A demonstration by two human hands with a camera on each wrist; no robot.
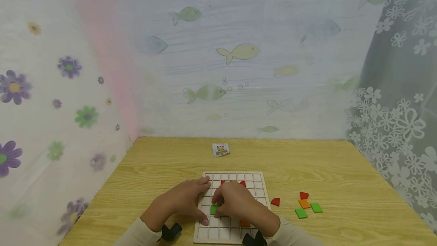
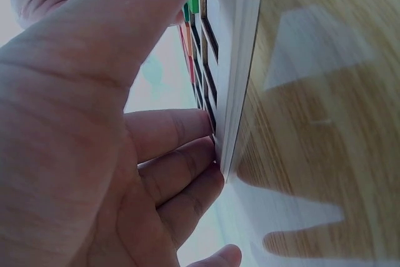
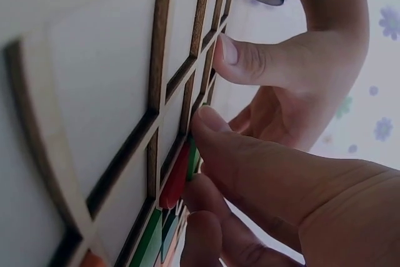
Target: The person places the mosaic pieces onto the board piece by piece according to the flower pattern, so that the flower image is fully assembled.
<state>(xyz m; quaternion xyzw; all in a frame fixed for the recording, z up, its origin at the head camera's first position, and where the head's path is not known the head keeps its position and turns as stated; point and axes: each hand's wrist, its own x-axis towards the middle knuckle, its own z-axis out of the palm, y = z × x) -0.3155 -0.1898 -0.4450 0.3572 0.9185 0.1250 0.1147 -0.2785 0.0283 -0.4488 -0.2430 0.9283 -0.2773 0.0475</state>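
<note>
A wooden grid board (image 1: pixel 258 186) lies flat on the table, with a few coloured tiles in its cells. My left hand (image 1: pixel 186 199) is spread along the board's left side, its thumb over the lower left cells. Its fingertips touch the board's edge (image 2: pixel 234 104) in the left wrist view. My right hand (image 1: pixel 237 202) reaches over the middle of the board. Thumb and forefinger pinch a green square tile (image 1: pixel 213 209) at a cell near the left side. A red tile (image 3: pixel 175 179) sits beside it in the right wrist view. The right hand covers the board's centre.
Right of the board lie a red quarter-round tile (image 1: pixel 275 202), another red one (image 1: pixel 304 195), an orange square (image 1: pixel 304 204) and two green squares (image 1: pixel 301 213). A small printed pattern card (image 1: pixel 220 149) lies behind the board. Patterned curtains (image 1: pixel 239 98) surround the table.
</note>
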